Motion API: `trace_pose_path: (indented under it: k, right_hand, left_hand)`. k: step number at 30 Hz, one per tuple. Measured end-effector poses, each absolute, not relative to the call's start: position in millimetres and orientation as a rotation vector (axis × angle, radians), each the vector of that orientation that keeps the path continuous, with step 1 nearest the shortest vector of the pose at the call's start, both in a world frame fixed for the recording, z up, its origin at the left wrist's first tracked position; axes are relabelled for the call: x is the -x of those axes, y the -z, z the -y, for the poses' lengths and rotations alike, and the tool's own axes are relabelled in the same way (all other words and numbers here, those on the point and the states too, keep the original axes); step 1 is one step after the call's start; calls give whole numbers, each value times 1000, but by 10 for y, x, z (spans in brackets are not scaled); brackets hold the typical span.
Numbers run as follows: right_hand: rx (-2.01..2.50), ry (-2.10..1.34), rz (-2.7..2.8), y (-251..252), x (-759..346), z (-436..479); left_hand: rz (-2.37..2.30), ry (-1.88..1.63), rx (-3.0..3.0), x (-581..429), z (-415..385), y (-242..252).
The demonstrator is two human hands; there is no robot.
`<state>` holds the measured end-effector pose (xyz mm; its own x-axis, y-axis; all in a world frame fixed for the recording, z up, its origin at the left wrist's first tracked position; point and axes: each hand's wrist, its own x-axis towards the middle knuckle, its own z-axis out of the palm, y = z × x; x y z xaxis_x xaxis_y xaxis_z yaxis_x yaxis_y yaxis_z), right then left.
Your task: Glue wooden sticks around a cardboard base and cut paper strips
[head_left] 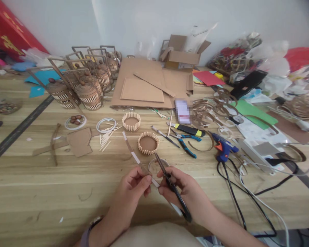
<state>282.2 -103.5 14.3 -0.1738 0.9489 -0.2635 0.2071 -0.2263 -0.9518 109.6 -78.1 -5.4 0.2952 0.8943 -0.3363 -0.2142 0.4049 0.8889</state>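
Observation:
Between the thumb and fingers of my left hand (137, 185) is a narrow brown cardboard strip (128, 145) with white patches along it. The strip runs up and left over the table, and its lower end reaches my right hand (181, 185). My right hand holds dark-handled scissors (173, 187), blades pointing up and left; its fingertips also meet the strip. Just beyond my hands lies a pale ring (158, 164), partly hidden by the scissors. Two round cardboard bases edged with short wooden sticks, a nearer one (148, 144) and a farther one (131, 121), stand past it.
Pliers (187, 144), a utility knife (189, 129) and a blue glue gun (224, 147) with trailing cables lie to the right. Loose sticks (106, 139) and cardboard scraps (79, 141) are at left. Several handled baskets (89, 94) and cardboard sheets (141, 90) stand behind.

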Motion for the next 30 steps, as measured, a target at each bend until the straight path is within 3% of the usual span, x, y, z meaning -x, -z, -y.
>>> trace_pose_path:
  k: [30]
  right_hand:
    - [1271, -1926, 1311, -138, -3109, 1106]
  left_hand:
    - [-995, -1145, -574, -1054, 722, -118]
